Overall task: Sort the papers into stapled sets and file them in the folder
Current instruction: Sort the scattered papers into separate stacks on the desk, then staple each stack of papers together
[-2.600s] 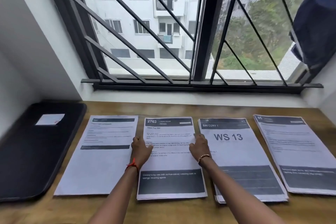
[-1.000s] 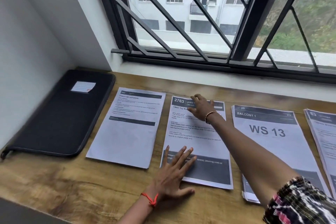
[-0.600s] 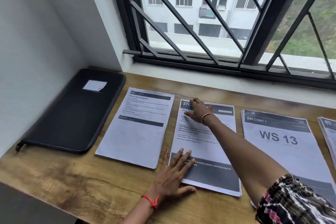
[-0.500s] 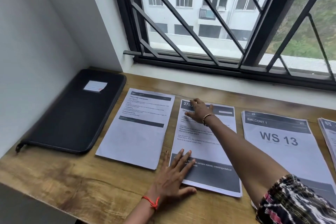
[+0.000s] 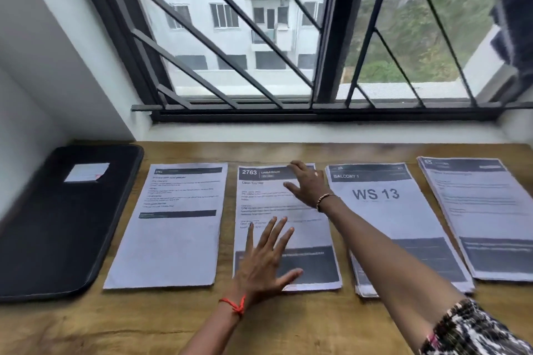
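Several paper stacks lie side by side on the wooden desk (image 5: 86,323). From the left: a text sheet stack (image 5: 170,228), the "2763" stack (image 5: 265,204), the "WS 13" stack (image 5: 383,210) and a further stack (image 5: 484,216) at the right. My left hand (image 5: 265,262) lies flat with spread fingers on the lower part of the "2763" stack. My right hand (image 5: 305,184) rests with straight fingers near that stack's top right corner. A closed black zip folder (image 5: 49,225) with a white label lies at the far left.
A barred window (image 5: 328,37) and a white sill run along the back of the desk. A white wall (image 5: 34,66) closes the left side. Dark cloth (image 5: 516,8) hangs at the upper right. Bare wood shows along the desk's front.
My left hand moved from the stack's left edge down to its lower part. My right hand moved up to the top of the same stack. The camera swung left, then back.
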